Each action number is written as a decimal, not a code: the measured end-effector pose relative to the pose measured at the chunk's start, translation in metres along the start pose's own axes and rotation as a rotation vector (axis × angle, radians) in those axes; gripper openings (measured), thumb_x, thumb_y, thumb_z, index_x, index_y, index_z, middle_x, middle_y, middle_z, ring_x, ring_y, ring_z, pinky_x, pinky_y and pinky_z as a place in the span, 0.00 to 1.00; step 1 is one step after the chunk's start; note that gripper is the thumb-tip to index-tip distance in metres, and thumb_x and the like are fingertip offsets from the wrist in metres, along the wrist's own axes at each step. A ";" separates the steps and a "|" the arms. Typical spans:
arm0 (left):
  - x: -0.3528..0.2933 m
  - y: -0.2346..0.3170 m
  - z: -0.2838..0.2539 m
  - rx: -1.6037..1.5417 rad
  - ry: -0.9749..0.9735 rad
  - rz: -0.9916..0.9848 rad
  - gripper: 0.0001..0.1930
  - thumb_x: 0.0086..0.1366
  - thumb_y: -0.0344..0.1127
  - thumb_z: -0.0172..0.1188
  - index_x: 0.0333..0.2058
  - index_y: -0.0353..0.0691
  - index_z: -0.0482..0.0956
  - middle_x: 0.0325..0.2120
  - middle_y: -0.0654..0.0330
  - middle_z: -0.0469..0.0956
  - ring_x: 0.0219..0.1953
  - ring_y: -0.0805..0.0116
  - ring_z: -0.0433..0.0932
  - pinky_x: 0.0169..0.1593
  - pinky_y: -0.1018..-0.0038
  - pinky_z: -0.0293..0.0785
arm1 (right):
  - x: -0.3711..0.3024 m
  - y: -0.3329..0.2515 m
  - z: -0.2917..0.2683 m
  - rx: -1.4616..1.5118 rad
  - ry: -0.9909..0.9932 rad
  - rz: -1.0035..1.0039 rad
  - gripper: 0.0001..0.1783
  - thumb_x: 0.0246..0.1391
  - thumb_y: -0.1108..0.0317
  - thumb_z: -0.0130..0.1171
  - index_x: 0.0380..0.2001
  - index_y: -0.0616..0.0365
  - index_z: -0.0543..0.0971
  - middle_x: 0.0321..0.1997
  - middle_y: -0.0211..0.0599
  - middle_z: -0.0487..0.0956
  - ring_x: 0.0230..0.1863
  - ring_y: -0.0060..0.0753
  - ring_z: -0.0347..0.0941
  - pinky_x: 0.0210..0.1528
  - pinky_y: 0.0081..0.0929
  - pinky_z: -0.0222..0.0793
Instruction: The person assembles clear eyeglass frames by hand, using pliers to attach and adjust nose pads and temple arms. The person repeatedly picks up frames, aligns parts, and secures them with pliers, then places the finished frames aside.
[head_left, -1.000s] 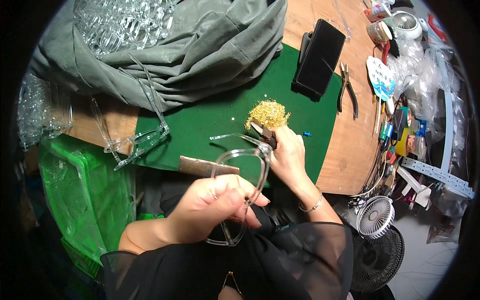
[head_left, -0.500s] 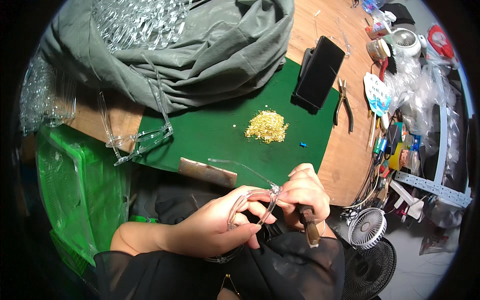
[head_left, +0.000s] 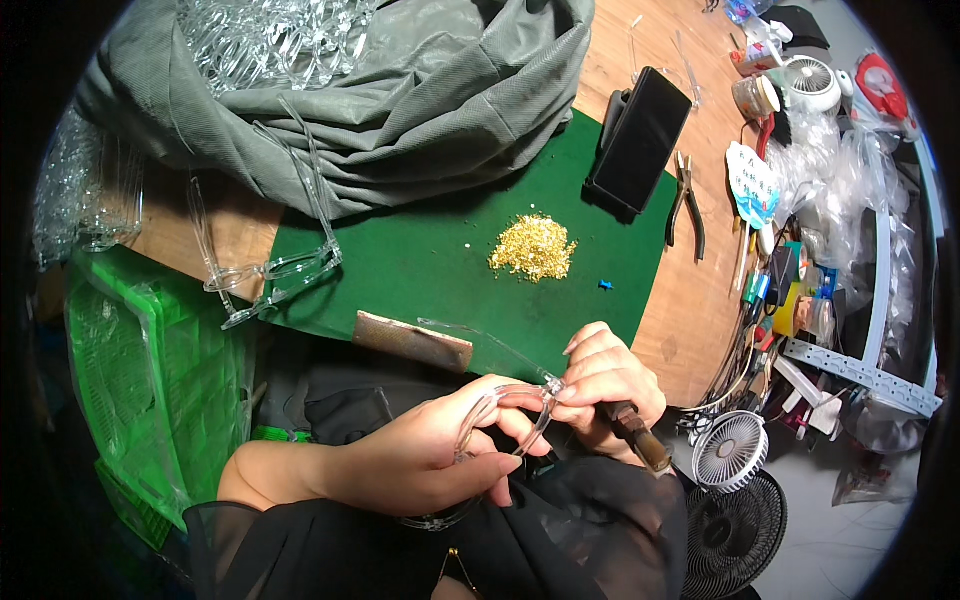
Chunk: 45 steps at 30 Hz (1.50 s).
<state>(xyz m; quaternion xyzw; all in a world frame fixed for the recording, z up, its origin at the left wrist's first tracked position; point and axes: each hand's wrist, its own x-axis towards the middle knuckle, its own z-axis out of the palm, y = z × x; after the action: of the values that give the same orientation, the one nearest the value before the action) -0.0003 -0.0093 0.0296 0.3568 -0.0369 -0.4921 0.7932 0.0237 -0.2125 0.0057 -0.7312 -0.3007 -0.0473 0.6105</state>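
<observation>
Clear plastic eyeglasses point(head_left: 544, 414) are held above my lap, one thin temple stretching away toward the green mat. My left hand point(head_left: 425, 450) is closed around the front of the frame, thumb and fingers on the rim. At the hinge corner, the fingertips of my right hand point(head_left: 612, 385) pinch the frame. A dark brown, stubby tool handle point(head_left: 640, 438) is tucked in the right palm and sticks out below it; its working end is hidden. Beyond the hands, a heap of tiny gold-coloured metal parts point(head_left: 532, 247) lies on the green mat point(head_left: 400, 265).
A worn wooden block point(head_left: 412, 342) juts from the near table edge. Another clear frame point(head_left: 290, 268) rests at left, before a grey cloth point(head_left: 430, 130) holding many clear frames. A black phone point(head_left: 645, 140), pliers point(head_left: 686, 210) and a blue pin point(head_left: 606, 285) lie rightward. Green crates point(head_left: 165, 370) stand left.
The handle in my right hand has swung outward to the right, and the right hand has turned slightly. My left hand keeps its hold on the eyeglasses.
</observation>
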 end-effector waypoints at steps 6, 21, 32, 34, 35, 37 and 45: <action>0.000 -0.006 -0.001 0.024 -0.013 -0.004 0.27 0.59 0.19 0.47 0.56 0.32 0.48 0.43 0.54 0.69 0.32 0.72 0.76 0.40 0.80 0.70 | 0.003 -0.004 -0.008 -0.072 -0.119 0.010 0.09 0.40 0.72 0.65 0.26 0.57 0.75 0.22 0.31 0.73 0.22 0.29 0.68 0.25 0.25 0.60; 0.000 -0.007 -0.002 0.025 -0.061 0.001 0.29 0.58 0.17 0.46 0.57 0.34 0.48 0.43 0.52 0.69 0.32 0.70 0.76 0.38 0.80 0.71 | -0.003 -0.010 -0.003 -0.064 -0.001 0.032 0.11 0.38 0.73 0.67 0.26 0.57 0.75 0.23 0.32 0.74 0.22 0.28 0.69 0.25 0.24 0.61; -0.001 -0.006 -0.005 -0.006 -0.086 -0.010 0.29 0.59 0.18 0.47 0.58 0.34 0.47 0.43 0.51 0.69 0.32 0.71 0.76 0.38 0.79 0.71 | -0.003 -0.011 -0.003 -0.090 -0.021 0.031 0.09 0.39 0.73 0.66 0.25 0.58 0.75 0.22 0.32 0.74 0.22 0.30 0.69 0.26 0.25 0.62; -0.001 -0.006 -0.003 0.008 -0.058 -0.013 0.30 0.59 0.18 0.47 0.58 0.35 0.47 0.43 0.51 0.69 0.31 0.71 0.76 0.38 0.79 0.71 | -0.002 -0.013 -0.003 -0.055 -0.015 0.111 0.09 0.39 0.73 0.66 0.25 0.59 0.75 0.22 0.33 0.74 0.23 0.31 0.69 0.26 0.25 0.62; 0.000 -0.006 -0.002 0.016 -0.045 -0.016 0.30 0.58 0.18 0.47 0.58 0.35 0.47 0.43 0.51 0.68 0.31 0.71 0.76 0.38 0.79 0.71 | -0.003 -0.014 -0.005 -0.072 -0.046 0.141 0.10 0.38 0.74 0.66 0.25 0.60 0.74 0.22 0.34 0.73 0.23 0.32 0.69 0.26 0.26 0.62; -0.001 -0.006 0.000 0.037 -0.036 -0.024 0.30 0.58 0.19 0.47 0.58 0.35 0.47 0.42 0.51 0.68 0.32 0.72 0.76 0.38 0.79 0.71 | -0.004 -0.015 -0.004 -0.059 -0.033 0.154 0.10 0.37 0.75 0.66 0.25 0.60 0.74 0.22 0.34 0.73 0.23 0.32 0.68 0.26 0.26 0.62; -0.002 -0.005 0.003 0.154 -0.025 -0.001 0.29 0.58 0.19 0.48 0.57 0.34 0.48 0.43 0.51 0.69 0.31 0.72 0.76 0.37 0.80 0.71 | -0.009 -0.011 0.001 -0.073 0.001 0.096 0.10 0.40 0.75 0.64 0.27 0.59 0.73 0.25 0.35 0.73 0.23 0.32 0.68 0.27 0.26 0.63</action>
<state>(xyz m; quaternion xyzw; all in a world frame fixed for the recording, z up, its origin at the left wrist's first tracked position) -0.0063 -0.0108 0.0290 0.4105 -0.0843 -0.4926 0.7627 0.0101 -0.2145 0.0112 -0.7664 -0.2630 -0.0293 0.5853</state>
